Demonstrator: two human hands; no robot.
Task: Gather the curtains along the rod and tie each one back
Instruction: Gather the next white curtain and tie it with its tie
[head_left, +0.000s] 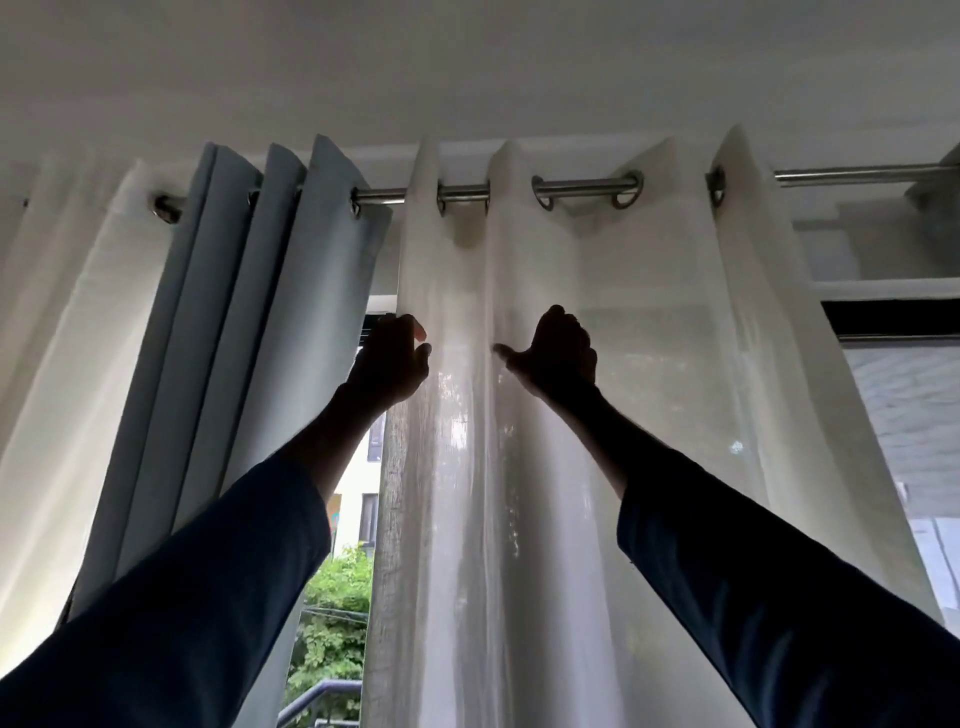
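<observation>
At the far left of the frame a pale curtain (78, 322) is hanging. Next to it a blue curtain (270, 312) is sitting bunched up in tight folds. Then a gap is showing green leaves outside.

The left hand (392, 358) is up at the edge of that gap. Its fingers are curling around the left edge of the thin white curtain (675, 389), so it seems to be holding it. This curtain is hanging straight down in the middle of the frame. It is see-through and shiny, and it is spreading wide toward the right.

The right hand (561, 353) is up against a fold just right of the left hand, with its thumb pointing left. It is too dark to tell if it is gripping cloth.

The rod (857, 172) is running left to right above both hands, bare at the upper right. The rings (631, 187) probably need sliding together along it.
</observation>
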